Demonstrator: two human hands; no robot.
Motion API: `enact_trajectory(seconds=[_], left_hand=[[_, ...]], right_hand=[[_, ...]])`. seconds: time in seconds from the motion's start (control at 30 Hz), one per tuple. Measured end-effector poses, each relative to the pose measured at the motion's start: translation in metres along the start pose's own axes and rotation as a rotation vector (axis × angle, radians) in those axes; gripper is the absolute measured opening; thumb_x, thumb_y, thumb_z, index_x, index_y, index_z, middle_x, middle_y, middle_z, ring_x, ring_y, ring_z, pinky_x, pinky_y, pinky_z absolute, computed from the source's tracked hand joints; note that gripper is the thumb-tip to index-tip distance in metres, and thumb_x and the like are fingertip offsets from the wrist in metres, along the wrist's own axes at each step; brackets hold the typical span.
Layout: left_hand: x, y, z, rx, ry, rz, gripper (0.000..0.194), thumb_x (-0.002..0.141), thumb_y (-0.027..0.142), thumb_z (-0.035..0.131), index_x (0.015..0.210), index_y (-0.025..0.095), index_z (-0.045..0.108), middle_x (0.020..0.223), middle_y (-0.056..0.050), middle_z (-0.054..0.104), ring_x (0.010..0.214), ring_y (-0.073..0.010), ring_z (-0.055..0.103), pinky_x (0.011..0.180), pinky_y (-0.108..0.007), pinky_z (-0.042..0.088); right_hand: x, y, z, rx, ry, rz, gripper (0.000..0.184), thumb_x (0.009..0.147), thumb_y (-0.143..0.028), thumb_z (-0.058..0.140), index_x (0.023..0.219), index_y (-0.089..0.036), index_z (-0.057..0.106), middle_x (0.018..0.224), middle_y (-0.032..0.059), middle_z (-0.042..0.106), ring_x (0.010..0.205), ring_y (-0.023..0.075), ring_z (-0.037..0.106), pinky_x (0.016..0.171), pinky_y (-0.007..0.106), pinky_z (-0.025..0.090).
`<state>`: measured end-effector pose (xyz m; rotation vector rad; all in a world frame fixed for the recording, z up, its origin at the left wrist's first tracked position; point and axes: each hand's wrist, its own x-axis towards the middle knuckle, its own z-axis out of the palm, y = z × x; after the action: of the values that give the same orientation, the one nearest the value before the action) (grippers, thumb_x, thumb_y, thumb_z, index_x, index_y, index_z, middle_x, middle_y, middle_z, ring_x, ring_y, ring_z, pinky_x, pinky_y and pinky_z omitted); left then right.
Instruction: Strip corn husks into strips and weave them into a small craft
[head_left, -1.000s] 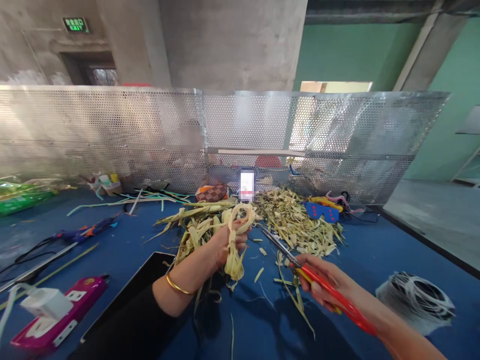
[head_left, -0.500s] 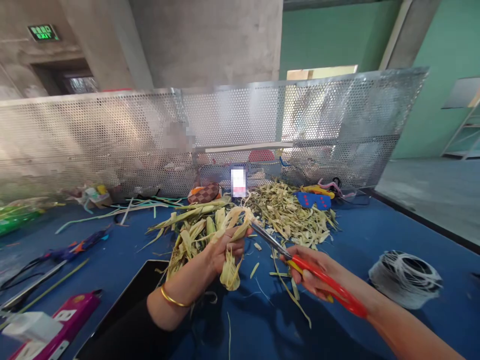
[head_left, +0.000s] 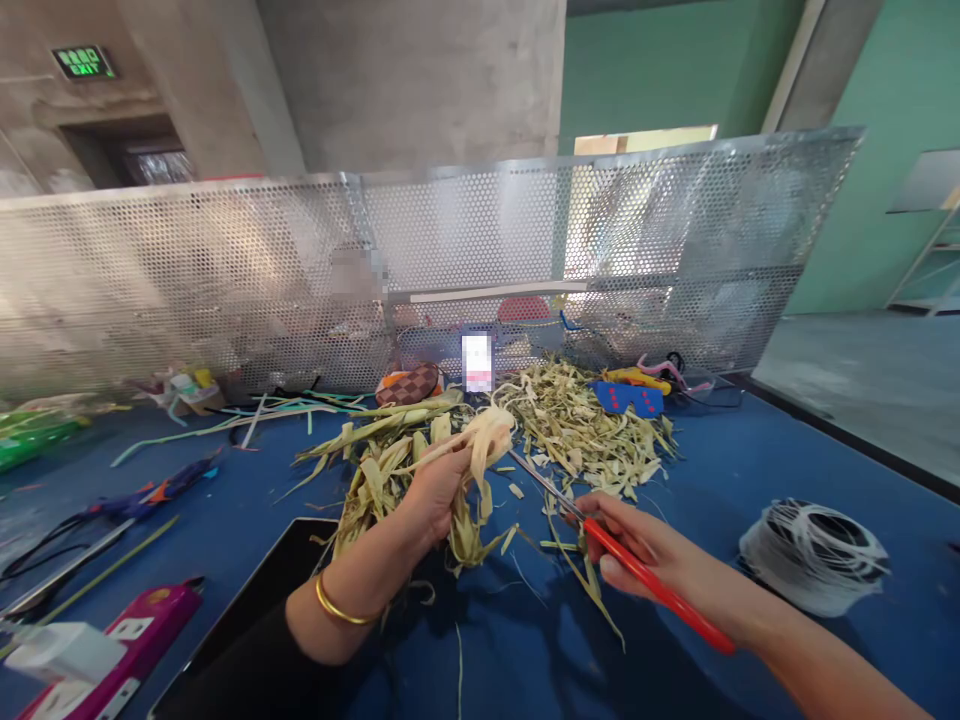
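Husks (head_left: 491,436): left hand (head_left: 435,497), clenched | scissors (head_left: 639,570): right hand (head_left: 664,548), curled round

Behind a perforated metal screen (head_left: 465,235) rise a grey wall (head_left: 420,80), a lit exit sign (head_left: 84,63) and a green wall (head_left: 667,80).

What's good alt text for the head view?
A left hand grips pale, dry plant strips over a blue table while the right hand holds red-handled scissors, tips close to them. A heap of plant scraps lies behind, before a perforated metal screen; white cord sits coiled at right.
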<state>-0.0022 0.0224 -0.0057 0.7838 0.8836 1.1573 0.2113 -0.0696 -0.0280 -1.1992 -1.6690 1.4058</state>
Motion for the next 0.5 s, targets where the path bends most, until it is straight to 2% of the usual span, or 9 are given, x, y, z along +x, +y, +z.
enact_trajectory(seconds=[0.1,0.37,0.5], left_hand=[[-0.005,-0.005,0.004,0.055,-0.007,0.039,0.023,0.05,0.016,0.078,0.07,0.014,0.067,0.052,0.0,0.062,0.042,-0.0114,0.055,0.042,-0.021,0.044],[-0.017,-0.016,0.011,0.201,-0.012,0.054,0.012,0.053,0.018,0.073,0.062,0.014,0.067,0.05,-0.002,0.062,0.044,-0.016,0.057,0.045,-0.026,0.047],[-0.018,-0.019,0.014,0.197,-0.007,0.054,0.015,0.05,0.02,0.077,0.058,0.014,0.066,0.051,-0.002,0.062,0.045,-0.0142,0.057,0.046,-0.024,0.045]], right_hand=[[0.001,0.003,0.001,0.007,-0.002,-0.007,0.054,0.074,-0.056,0.061,0.115,-0.025,0.046,0.09,0.0025,0.05,0.084,0.0181,0.051,0.078,0.031,0.044],[0.009,0.009,0.007,0.084,0.104,-0.018,0.057,0.072,-0.054,0.065,0.118,-0.023,0.053,0.099,0.0056,0.058,0.099,0.0226,0.055,0.085,0.035,0.045],[0.011,0.002,0.011,0.011,0.138,0.007,0.061,0.067,-0.058,0.067,0.114,-0.021,0.056,0.093,0.005,0.059,0.09,0.0217,0.056,0.078,0.034,0.048]])
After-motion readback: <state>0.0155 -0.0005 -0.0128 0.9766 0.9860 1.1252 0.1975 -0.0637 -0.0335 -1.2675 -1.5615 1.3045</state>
